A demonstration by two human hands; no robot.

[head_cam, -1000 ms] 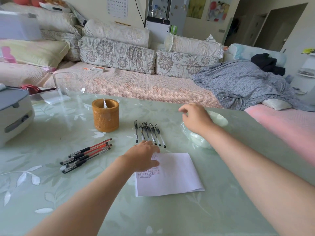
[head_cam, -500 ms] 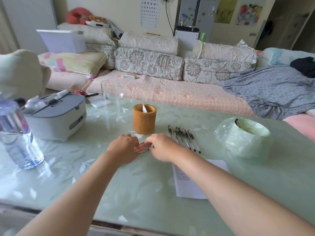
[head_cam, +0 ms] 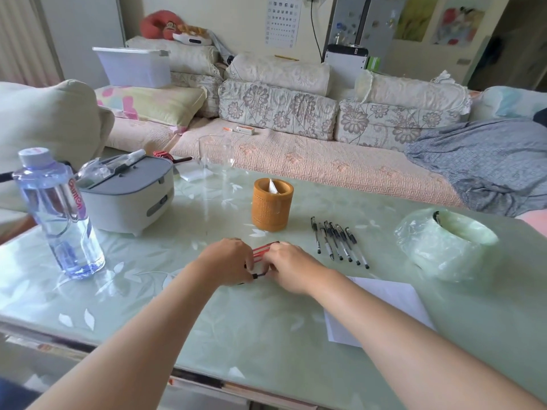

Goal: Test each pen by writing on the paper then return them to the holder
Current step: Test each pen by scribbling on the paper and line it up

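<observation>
Fingers (head_cam: 247, 259) round red pens (head_cam: 262, 249) on table (head_cam: 236, 321)

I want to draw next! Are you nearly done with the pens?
Not nearly. Done: I can't see any pen back in the holder. In hand: the left hand and right hand hold the red pens together. To do: the black pens lie in a row beside the holder, and the paper waits nearby.
</observation>
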